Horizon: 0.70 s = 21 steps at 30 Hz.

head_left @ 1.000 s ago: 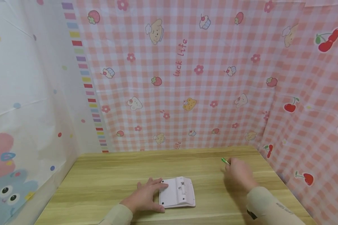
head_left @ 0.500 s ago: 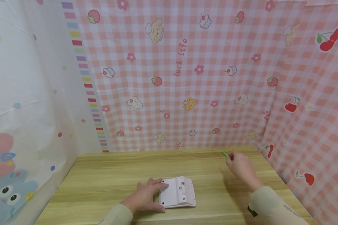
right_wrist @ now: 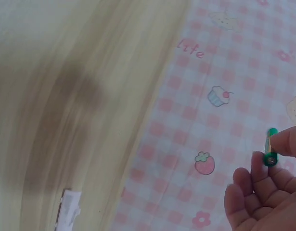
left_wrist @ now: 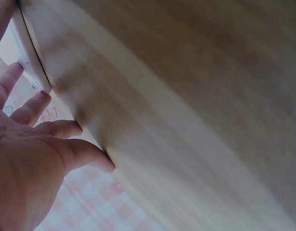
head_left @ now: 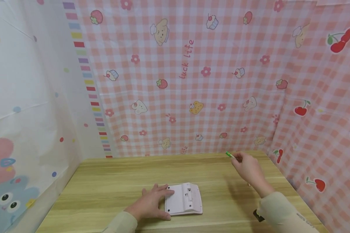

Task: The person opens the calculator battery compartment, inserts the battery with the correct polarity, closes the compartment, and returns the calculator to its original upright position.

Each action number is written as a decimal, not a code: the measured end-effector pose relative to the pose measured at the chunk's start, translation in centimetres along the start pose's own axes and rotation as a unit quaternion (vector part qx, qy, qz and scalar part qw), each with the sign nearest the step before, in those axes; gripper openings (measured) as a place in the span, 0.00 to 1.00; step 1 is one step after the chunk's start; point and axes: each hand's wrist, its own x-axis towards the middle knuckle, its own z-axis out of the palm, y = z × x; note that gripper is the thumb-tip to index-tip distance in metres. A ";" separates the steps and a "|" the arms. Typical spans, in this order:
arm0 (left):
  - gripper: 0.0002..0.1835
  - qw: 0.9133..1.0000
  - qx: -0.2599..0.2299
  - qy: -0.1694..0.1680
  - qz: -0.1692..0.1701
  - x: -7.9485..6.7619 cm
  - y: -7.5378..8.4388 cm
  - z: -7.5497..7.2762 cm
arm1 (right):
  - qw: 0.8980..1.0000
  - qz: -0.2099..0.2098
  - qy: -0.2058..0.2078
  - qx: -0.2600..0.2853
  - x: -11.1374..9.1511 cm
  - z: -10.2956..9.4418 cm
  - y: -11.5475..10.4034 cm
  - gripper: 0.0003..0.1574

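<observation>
**White device (head_left: pixel 176 201) under the left hand (head_left: pixel 151 203); battery (right_wrist: pixel 270 159) raised in the right hand (head_left: pixel 249 168)**

Near zone: the white device lies flat on the surface (head_left: pixel 113 176), an uncovered recess (head_left: pixel 189 196) with visible metal facing up. The left hand spans its left end. Its fingers are spread wide: one lies on the upper face, the thumb sits at the near corner, and the outer ones reach down to the surface. They do not clamp the device.

Caution: contact is confined to the left end. A push applied at the recess could slide or turn the device if this light hold gives way.

A dark object (head_left: pixel 258 215) shows beside the right forearm; whether it is worn or lies loose cannot be told.

Middle zone: the right hand is raised above the surface, well apart from the device, to its right. Its fingers are narrowed on the small green battery, pinching it near one end.

Caution: the battery is slim, round and gripped over a short length. A loose pinch or a roll between the fingertips could drop it and let it roll away. Polarity marks are too small to read; a reversed orientation would be easy to overlook.

Far zone: a pink checked cloth (head_left: pixel 175 97) hangs behind the surface.
</observation>
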 end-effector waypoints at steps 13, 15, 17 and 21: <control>0.48 1.000 -0.002 -0.005 -0.006 0.1 -0.3 0.1 | 0.994 -0.001 -0.008 0.113 -0.2 -0.2 -1.3 0.24; 0.48 1.000 -0.002 -0.005 -0.006 0.1 -0.3 0.1 | 0.991 0.004 -0.015 0.130 -0.3 -0.2 -1.4 0.24; 0.48 1.000 0.000 -0.003 -0.006 0.1 -0.3 0.1 | 0.989 0.010 -0.020 0.145 -0.3 -0.2 -1.4 0.24; 0.48 1.000 0.002 -0.002 -0.007 0.1 -0.3 0.2 | 0.985 0.018 -0.017 0.168 -0.2 -0.1 -1.4 0.24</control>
